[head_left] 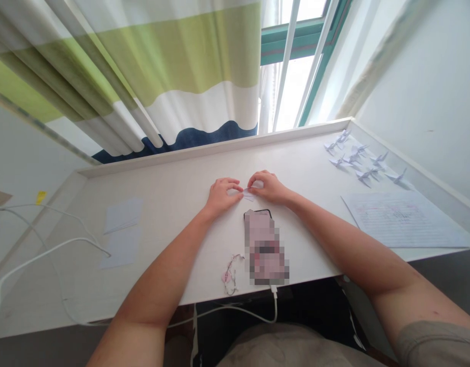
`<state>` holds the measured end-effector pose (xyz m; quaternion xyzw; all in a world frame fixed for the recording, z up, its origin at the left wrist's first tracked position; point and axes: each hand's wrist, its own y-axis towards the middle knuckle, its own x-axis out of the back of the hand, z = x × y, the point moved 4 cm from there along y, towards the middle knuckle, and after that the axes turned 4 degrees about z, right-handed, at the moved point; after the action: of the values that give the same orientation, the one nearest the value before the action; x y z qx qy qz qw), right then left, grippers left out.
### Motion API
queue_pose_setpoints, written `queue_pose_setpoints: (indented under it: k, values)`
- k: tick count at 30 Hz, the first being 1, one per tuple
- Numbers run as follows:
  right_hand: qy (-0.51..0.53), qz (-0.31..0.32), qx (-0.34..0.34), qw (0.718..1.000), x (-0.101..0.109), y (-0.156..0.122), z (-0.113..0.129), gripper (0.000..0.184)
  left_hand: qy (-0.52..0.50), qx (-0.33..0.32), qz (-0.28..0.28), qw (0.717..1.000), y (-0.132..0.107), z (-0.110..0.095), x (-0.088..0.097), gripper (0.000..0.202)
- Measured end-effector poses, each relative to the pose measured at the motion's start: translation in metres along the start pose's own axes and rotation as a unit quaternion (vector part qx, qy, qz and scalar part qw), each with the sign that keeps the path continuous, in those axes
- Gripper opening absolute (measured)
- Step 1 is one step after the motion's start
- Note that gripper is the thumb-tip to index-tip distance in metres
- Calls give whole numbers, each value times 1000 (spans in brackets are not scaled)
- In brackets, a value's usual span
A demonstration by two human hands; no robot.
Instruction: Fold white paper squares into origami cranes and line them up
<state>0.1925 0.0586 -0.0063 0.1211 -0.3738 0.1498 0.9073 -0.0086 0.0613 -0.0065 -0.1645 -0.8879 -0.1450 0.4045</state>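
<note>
Both my hands rest on a white desk (173, 204) and meet over a small folded piece of pale paper (249, 193). My left hand (222, 195) has its fingers curled and pinched on the paper's left end. My right hand (267, 186) is also curled, its fingertips pressing the paper's right end. The paper lies flat on the desk just beyond a phone (264, 247).
Several small folded paper cranes (359, 160) sit at the far right of the desk, with a lined written sheet (405, 219) nearer. Blank paper squares (122, 216) lie at left. A pink bracelet (230, 275) lies beside the phone; white cables (47, 255) run over the left edge.
</note>
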Motion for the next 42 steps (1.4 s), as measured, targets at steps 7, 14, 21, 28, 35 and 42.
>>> queue_pose_setpoints:
  k: [7, 14, 21, 28, 35, 42]
  values:
    - [-10, -5, 46, 999, 2, -2, -1, 8, 6, -28, -14, 999, 0, 2, -2, 18]
    - [53, 1, 103, 993, 1, -1, -5, 21, 47, -69, -11, 996, -2, 0, -4, 9]
    - [89, 6, 52, 995, 5, -2, -10, 38, 85, -135, -2, 987, -6, -8, -3, 13]
    - [104, 28, 61, 992, 8, -10, -5, 11, 101, -139, 9, 985, -8, -16, -3, 16]
    - [118, 35, 62, 990, 4, -8, -16, 9, 24, -93, 12, 995, -5, -7, -3, 14]
    - [72, 19, 54, 996, 7, -7, -18, 23, -15, -42, 4, 999, 0, 3, -3, 30]
